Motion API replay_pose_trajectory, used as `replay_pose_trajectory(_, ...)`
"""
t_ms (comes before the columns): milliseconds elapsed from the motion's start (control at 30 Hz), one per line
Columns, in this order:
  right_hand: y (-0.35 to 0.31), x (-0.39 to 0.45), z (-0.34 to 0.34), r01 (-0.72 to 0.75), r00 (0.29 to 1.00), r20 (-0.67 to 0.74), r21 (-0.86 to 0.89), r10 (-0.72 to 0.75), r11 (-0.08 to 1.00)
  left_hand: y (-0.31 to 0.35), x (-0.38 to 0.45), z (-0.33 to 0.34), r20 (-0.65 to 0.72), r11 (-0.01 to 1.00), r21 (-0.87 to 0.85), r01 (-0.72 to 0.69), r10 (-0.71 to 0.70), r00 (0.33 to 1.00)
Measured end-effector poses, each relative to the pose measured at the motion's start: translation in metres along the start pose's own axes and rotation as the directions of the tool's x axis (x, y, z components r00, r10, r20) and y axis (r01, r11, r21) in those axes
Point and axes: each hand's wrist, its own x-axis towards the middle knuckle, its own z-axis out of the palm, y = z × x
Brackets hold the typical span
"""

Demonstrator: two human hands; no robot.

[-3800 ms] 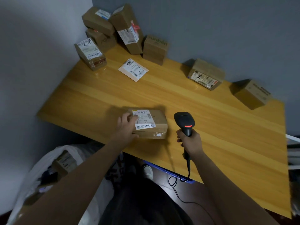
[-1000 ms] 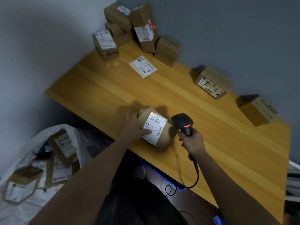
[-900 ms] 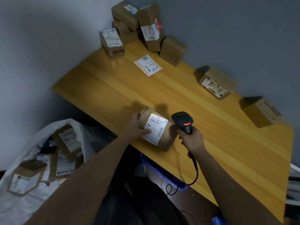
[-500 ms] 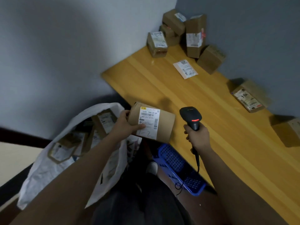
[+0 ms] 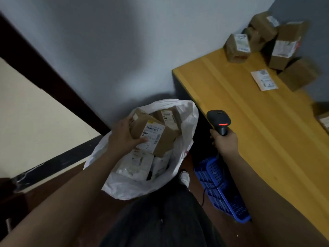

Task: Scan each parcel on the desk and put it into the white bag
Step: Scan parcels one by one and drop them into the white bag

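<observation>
1. The yellow wooden desk (image 5: 249,125) stands against the grey wall.
2. At its far corner sits a cluster of cardboard parcels (image 5: 277,43), some stacked.
3. A flat white label (image 5: 264,79) lies just in front of them.
4. The floor (image 5: 53,189) carries the white bag (image 5: 188,122) and a blue basket (image 5: 224,191) under the desk edge.

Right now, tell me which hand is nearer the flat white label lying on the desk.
Right. The right hand grips the scanner beside the desk's near edge; the left hand holds a parcel over the white bag, farther from the label.
</observation>
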Motion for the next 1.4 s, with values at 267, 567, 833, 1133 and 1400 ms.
replay_pose_trajectory(267, 0.019, -0.011, 0.001, -0.052, 0.998, -0.029, -0.041, 0.051, 0.998, -0.006, -0.005, 0.05, 0.265, 0.792, 0.555, -0.255, 0.122, 0.956)
replay_pose_trajectory(567, 0.057, -0.005, -0.011, -0.113, 0.993, -0.043, -0.053, 0.11, 0.992, 0.02, 0.036, 0.144, 0.35, 0.785, 0.509, -0.354, 0.187, 0.918)
replay_pose_trajectory(833, 0.079, 0.004, -0.025, -0.141, 0.985, -0.102, -0.049, 0.136, 0.989, 0.027, 0.049, 0.176, 0.436, 0.97, 0.105, -0.218, 0.152, 0.887)
replay_pose_trajectory(1133, 0.075, 0.011, -0.042, -0.177, 0.98, -0.095, -0.007, 0.175, 0.984, 0.049, 0.047, 0.142, 0.326, 0.973, 0.014, -0.231, 0.214, 0.921)
replay_pose_trajectory(1400, 0.056, 0.013, -0.092, -0.173, 0.973, -0.15, 0.023, 0.175, 0.985, 0.138, 0.051, 0.122, 0.282, 0.932, 0.069, -0.355, 0.323, 0.903)
